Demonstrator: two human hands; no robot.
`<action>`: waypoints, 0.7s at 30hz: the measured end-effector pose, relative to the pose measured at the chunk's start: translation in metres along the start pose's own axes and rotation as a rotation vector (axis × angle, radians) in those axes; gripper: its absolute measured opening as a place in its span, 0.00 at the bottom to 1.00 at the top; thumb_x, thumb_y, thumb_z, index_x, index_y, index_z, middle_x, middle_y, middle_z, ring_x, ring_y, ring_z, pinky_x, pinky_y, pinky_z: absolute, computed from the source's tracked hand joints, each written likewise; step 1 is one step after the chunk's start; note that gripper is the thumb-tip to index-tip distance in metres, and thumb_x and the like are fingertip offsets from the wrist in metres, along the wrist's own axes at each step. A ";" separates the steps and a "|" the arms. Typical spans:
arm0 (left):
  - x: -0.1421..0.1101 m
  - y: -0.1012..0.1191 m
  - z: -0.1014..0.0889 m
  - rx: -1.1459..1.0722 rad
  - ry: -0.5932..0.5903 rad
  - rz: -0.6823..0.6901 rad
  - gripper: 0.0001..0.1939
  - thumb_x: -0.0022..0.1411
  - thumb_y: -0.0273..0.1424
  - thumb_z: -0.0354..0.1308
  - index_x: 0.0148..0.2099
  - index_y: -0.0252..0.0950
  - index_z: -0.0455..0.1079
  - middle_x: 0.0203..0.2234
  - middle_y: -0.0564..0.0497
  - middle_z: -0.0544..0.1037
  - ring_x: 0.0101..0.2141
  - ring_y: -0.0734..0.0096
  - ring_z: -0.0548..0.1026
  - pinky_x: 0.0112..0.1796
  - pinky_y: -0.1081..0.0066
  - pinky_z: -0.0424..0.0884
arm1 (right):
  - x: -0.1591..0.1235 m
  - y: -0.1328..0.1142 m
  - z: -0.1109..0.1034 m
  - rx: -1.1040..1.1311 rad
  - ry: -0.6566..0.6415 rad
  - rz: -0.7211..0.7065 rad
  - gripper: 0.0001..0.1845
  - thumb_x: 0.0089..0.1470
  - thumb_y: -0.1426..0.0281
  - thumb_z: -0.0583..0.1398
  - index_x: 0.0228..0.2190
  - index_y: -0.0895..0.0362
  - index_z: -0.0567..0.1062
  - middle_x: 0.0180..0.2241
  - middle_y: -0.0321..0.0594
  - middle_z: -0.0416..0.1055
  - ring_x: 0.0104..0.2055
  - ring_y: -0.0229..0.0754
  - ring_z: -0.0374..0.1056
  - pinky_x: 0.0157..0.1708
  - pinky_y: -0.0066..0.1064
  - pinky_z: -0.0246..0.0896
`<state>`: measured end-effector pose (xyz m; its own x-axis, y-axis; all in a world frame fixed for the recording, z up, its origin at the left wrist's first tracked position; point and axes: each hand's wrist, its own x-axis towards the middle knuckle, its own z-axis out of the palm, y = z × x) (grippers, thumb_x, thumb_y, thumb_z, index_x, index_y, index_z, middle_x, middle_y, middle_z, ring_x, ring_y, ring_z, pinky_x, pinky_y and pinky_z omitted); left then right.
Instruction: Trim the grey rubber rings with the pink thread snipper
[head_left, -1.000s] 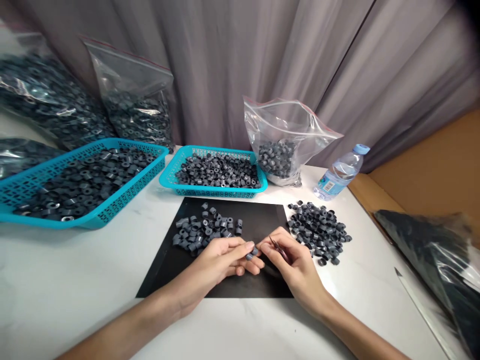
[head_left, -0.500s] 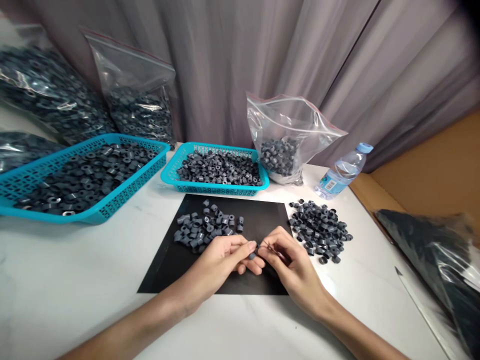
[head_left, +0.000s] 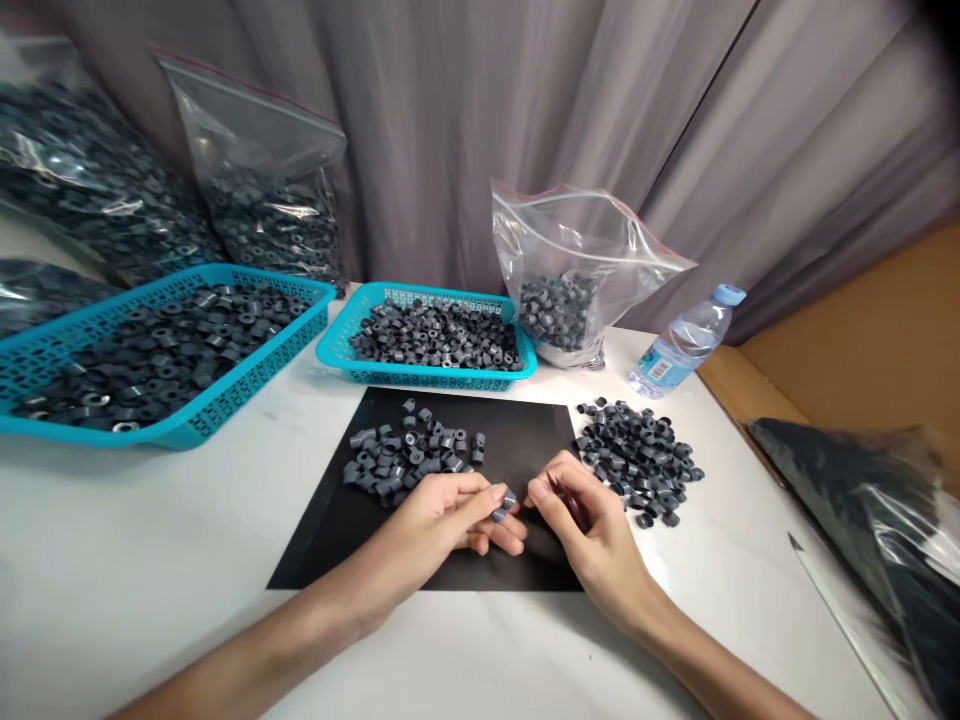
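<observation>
In the left hand (head_left: 457, 515), grey pieces (head_left: 509, 499); on the bottle label (head_left: 660, 369), a barcode (head_left: 659, 370).

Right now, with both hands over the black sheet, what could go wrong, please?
The grey parts in the fingers of the left hand could slip onto the black sheet. The right hand is close to the loose pile, so it may scatter it. The thin tool in that hand might prick a finger.

The head-worn camera (sole view) looks forward and down at close range over the white tabletop (head_left: 150, 560), grey curtain (head_left: 435, 130) at 12 o'clock.
</observation>
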<state>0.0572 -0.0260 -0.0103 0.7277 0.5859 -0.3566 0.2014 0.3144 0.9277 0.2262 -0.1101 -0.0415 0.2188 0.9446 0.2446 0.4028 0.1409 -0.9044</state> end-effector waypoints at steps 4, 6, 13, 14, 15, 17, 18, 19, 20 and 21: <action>-0.001 0.005 -0.005 -0.069 0.002 0.003 0.15 0.66 0.41 0.58 0.40 0.33 0.75 0.35 0.47 0.82 0.39 0.67 0.78 0.38 0.72 0.67 | 0.002 0.014 0.001 -0.057 0.141 0.043 0.12 0.62 0.59 0.60 0.33 0.54 0.69 0.31 0.35 0.62 0.30 0.39 0.59 0.28 0.31 0.55; -0.003 0.010 -0.010 -0.144 0.014 0.011 0.13 0.66 0.39 0.59 0.42 0.34 0.76 0.38 0.47 0.82 0.42 0.67 0.77 0.42 0.72 0.67 | 0.004 0.020 0.001 -0.087 0.169 0.044 0.13 0.61 0.58 0.61 0.41 0.54 0.70 0.35 0.37 0.65 0.34 0.41 0.62 0.32 0.32 0.58; -0.005 0.035 -0.032 -0.323 0.069 0.055 0.11 0.64 0.29 0.57 0.45 0.31 0.77 0.44 0.41 0.81 0.44 0.65 0.76 0.46 0.71 0.68 | 0.008 0.033 -0.006 -0.301 0.109 -0.081 0.15 0.68 0.63 0.52 0.51 0.52 0.71 0.41 0.44 0.64 0.44 0.49 0.63 0.47 0.43 0.60; -0.005 0.039 -0.033 -0.370 0.070 0.033 0.12 0.64 0.29 0.56 0.45 0.29 0.77 0.43 0.40 0.80 0.44 0.64 0.75 0.44 0.71 0.69 | 0.007 0.034 -0.006 -0.333 0.100 -0.102 0.16 0.67 0.64 0.52 0.53 0.52 0.70 0.41 0.45 0.64 0.45 0.50 0.62 0.48 0.44 0.60; -0.006 0.042 -0.034 -0.424 0.071 0.010 0.13 0.63 0.29 0.54 0.43 0.27 0.77 0.43 0.38 0.79 0.43 0.64 0.75 0.42 0.71 0.70 | 0.007 0.036 -0.006 -0.366 0.093 -0.124 0.17 0.67 0.65 0.52 0.54 0.51 0.69 0.42 0.46 0.64 0.46 0.50 0.61 0.49 0.46 0.59; -0.006 0.046 -0.036 -0.524 0.066 -0.024 0.14 0.62 0.29 0.53 0.41 0.24 0.76 0.40 0.37 0.78 0.39 0.65 0.75 0.37 0.72 0.70 | 0.005 0.039 -0.005 -0.414 0.085 -0.158 0.18 0.67 0.66 0.52 0.56 0.51 0.68 0.43 0.46 0.64 0.47 0.51 0.60 0.48 0.47 0.60; -0.006 0.047 -0.037 -0.557 0.058 -0.033 0.14 0.61 0.28 0.52 0.40 0.24 0.76 0.38 0.38 0.77 0.36 0.67 0.74 0.34 0.74 0.69 | 0.005 0.041 -0.004 -0.429 0.085 -0.166 0.18 0.67 0.67 0.52 0.56 0.50 0.68 0.43 0.47 0.63 0.47 0.52 0.60 0.48 0.48 0.60; -0.006 0.048 -0.038 -0.575 0.050 -0.035 0.13 0.61 0.28 0.52 0.39 0.24 0.75 0.36 0.41 0.75 0.33 0.70 0.72 0.30 0.75 0.67 | 0.004 0.042 -0.003 -0.438 0.085 -0.170 0.19 0.67 0.67 0.52 0.57 0.50 0.67 0.44 0.47 0.63 0.47 0.52 0.60 0.48 0.48 0.60; -0.006 0.048 -0.040 -0.575 0.039 -0.032 0.11 0.61 0.28 0.53 0.37 0.26 0.74 0.34 0.44 0.73 0.31 0.74 0.70 0.28 0.77 0.65 | 0.004 0.043 -0.002 -0.444 0.083 -0.170 0.19 0.67 0.68 0.52 0.58 0.50 0.66 0.44 0.47 0.63 0.47 0.52 0.60 0.48 0.49 0.60; -0.006 0.047 -0.042 -0.548 0.030 -0.023 0.10 0.62 0.29 0.53 0.35 0.28 0.73 0.31 0.47 0.70 0.28 0.76 0.67 0.25 0.78 0.62 | 0.004 0.043 -0.002 -0.447 0.076 -0.167 0.20 0.67 0.68 0.52 0.59 0.50 0.65 0.45 0.47 0.63 0.48 0.52 0.60 0.49 0.50 0.60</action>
<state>0.0353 0.0169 0.0309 0.7062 0.5933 -0.3865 -0.1599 0.6653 0.7292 0.2459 -0.1005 -0.0791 0.1759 0.8933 0.4137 0.7768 0.1322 -0.6157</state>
